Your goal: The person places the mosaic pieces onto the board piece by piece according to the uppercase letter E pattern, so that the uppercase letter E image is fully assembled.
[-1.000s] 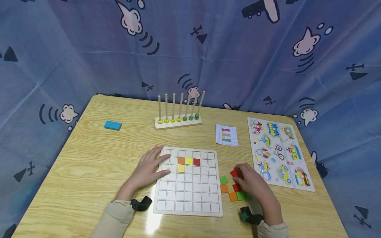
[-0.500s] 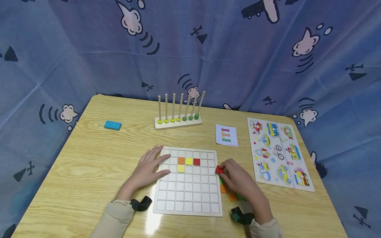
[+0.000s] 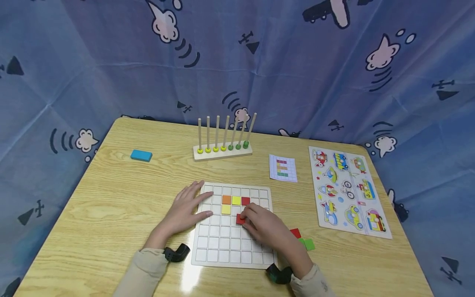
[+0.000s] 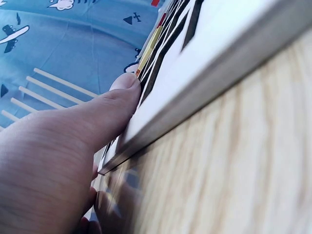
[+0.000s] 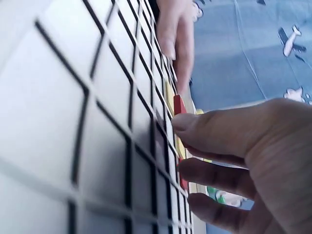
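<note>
A white square grid board (image 3: 219, 244) lies on the wooden table. Spread along its left edge, my left hand (image 3: 182, 209) rests with thumb and index finger over the border; the thumb (image 4: 119, 100) presses the rim in the left wrist view. My right hand (image 3: 268, 227) pinches a red square tile (image 3: 240, 219) between thumb and fingers, close over the middle of the board. In the right wrist view that red tile (image 5: 178, 103) stands out past the thumb tip. An orange tile (image 3: 226, 199), a yellow tile (image 3: 236, 200) and another red tile (image 3: 245, 201) form a row, with a second yellow tile (image 3: 226, 209) below the orange one.
Loose red (image 3: 295, 233) and green tiles (image 3: 309, 244) lie right of the board, partly hidden by my right arm. Behind are a pattern card (image 3: 283, 169), a peg stand with beads (image 3: 222, 153) and a blue block (image 3: 141, 155). A picture puzzle (image 3: 339, 200) lies at right.
My right hand has carried the red tile leftward from the loose tiles, past the board's right edge, to over its middle. The left hand stays where it was.
</note>
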`<state>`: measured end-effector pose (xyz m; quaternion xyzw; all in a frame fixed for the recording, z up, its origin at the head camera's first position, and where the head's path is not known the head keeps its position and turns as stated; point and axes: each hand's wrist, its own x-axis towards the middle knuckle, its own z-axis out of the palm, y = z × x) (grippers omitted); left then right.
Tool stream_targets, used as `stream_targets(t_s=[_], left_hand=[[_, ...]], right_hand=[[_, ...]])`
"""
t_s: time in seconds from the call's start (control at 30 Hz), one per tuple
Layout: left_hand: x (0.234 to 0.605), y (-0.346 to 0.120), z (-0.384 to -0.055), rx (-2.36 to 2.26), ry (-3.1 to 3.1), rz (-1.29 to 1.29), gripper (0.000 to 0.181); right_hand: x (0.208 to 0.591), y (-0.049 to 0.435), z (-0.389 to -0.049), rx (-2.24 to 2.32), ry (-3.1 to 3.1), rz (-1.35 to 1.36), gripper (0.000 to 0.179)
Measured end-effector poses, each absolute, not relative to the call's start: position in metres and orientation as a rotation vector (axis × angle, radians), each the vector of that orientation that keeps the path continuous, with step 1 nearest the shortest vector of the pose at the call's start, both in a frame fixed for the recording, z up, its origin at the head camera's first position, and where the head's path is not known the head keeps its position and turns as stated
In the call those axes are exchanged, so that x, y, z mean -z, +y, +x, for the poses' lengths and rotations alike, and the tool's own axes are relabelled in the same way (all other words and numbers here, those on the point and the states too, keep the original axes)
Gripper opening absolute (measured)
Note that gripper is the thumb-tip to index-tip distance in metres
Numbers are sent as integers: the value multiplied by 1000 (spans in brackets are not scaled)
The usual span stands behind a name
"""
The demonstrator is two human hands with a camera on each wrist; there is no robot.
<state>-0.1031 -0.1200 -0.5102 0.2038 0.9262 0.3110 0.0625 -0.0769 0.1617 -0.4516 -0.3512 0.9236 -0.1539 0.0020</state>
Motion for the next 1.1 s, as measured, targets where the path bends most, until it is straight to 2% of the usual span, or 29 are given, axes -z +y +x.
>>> stream_targets(t_s=[0.57,1.1], left_hand=[[511,-121,-104,-937,2806,620,62],[512,-121,-104,-922,2808,618,62]], right_hand=[[455,134,-81,489,2833,-1203,16],[455,125,-82,393,2800,-1132,18]])
